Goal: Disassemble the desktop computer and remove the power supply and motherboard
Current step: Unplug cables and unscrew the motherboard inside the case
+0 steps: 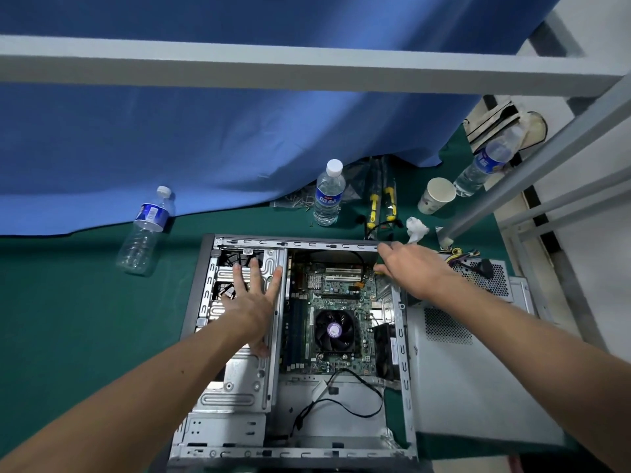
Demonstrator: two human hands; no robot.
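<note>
Green board first: the motherboard (333, 312) sits flat inside the open computer case (404, 339), which lies on its side on the green table (68, 319). The power supply (486, 276) looks already out, resting just beside the case. To do this step well, hold the case down and work the screws loose gently. The left hand (254, 295) presses flat, fingers wide, on the drive cage (239, 384). The right hand (408, 266) reaches to the far corner, pinching something yellow and small; I cannot tell what
</note>
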